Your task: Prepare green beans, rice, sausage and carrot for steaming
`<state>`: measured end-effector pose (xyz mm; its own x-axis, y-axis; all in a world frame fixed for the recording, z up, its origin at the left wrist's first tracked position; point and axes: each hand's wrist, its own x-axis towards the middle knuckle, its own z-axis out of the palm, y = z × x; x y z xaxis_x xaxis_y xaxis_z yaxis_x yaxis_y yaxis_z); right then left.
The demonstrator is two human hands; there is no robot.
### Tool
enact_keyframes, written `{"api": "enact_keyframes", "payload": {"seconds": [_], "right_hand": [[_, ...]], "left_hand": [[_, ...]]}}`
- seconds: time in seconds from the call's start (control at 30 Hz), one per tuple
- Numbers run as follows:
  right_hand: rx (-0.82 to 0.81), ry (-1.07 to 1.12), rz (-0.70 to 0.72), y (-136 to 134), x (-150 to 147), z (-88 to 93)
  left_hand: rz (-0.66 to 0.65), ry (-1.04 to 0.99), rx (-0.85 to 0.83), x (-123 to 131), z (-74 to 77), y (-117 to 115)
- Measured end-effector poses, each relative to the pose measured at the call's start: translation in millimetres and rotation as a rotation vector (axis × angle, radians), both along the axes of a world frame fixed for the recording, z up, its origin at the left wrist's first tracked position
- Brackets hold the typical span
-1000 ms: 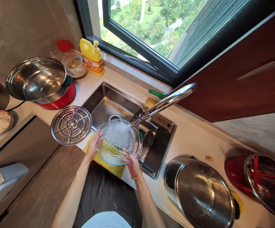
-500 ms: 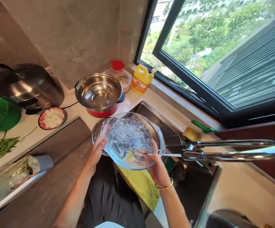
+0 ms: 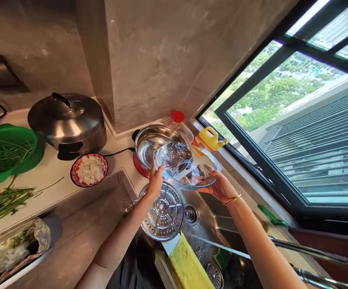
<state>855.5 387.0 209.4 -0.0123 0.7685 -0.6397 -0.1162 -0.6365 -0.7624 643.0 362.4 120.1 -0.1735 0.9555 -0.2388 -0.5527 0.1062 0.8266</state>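
Note:
A clear glass bowl [image 3: 188, 166] holding water is lifted above the counter, between the sink and a steel pot. My left hand [image 3: 155, 182] grips its near left rim. My right hand [image 3: 219, 185], with a gold bangle at the wrist, cups its right side from below. The bowl is level with the rim of the steel pot [image 3: 154, 146] on a red base. Directly below my left hand a perforated steel steamer plate [image 3: 163, 212] lies at the sink's edge.
The sink [image 3: 205, 228] with its drain and a yellow cloth [image 3: 188, 267] lie below. A lidded steel cooker [image 3: 68, 124], a red dish of white food [image 3: 89, 170], a green basin [image 3: 7, 150] and green beans [image 3: 2, 200] stand left. A yellow detergent bottle [image 3: 210, 138] stands by the window.
Both hands have lifted the glass bowl out from under the tap, away from the sink and up toward the steel pot. The view has swung left.

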Motion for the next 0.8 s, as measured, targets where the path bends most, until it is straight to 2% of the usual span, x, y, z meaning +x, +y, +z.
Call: {"api": "enact_keyframes", "payload": {"seconds": [0.17, 0.3, 0.43, 0.53, 0.67, 0.7, 0.73, 0.8], "right_hand": [[-0.109, -0.165, 0.079, 41, -15, 13.8], [-0.271, -0.222, 0.098, 68, -23, 25.0], [-0.346, -0.271, 0.124, 85, -26, 29.4], [-0.358, -0.331, 0.099, 95, -28, 32.9], [-0.405, -0.446, 0.037, 110, -34, 41.7], [-0.400, -0.479, 0.045, 115, -36, 43.7], [-0.325, -0.513, 0.051, 120, -39, 45.3], [0.010, -0.568, 0.024, 130, -45, 47.7]], "left_hand": [[-0.020, -0.100, -0.162, -4, -11.5, 22], [-0.030, -0.281, -0.254, 0, -12.2, 30], [-0.045, -0.388, -0.325, 3, -12.9, 34], [-0.048, -0.458, -0.374, 7, -15.7, 37], [0.003, -0.666, -0.496, 13, -16.0, 45], [0.019, -0.718, -0.523, 15, -15.7, 46], [0.031, -0.765, -0.544, 17, -15.5, 48], [0.045, -0.852, -0.576, 21, -15.9, 50]]}}
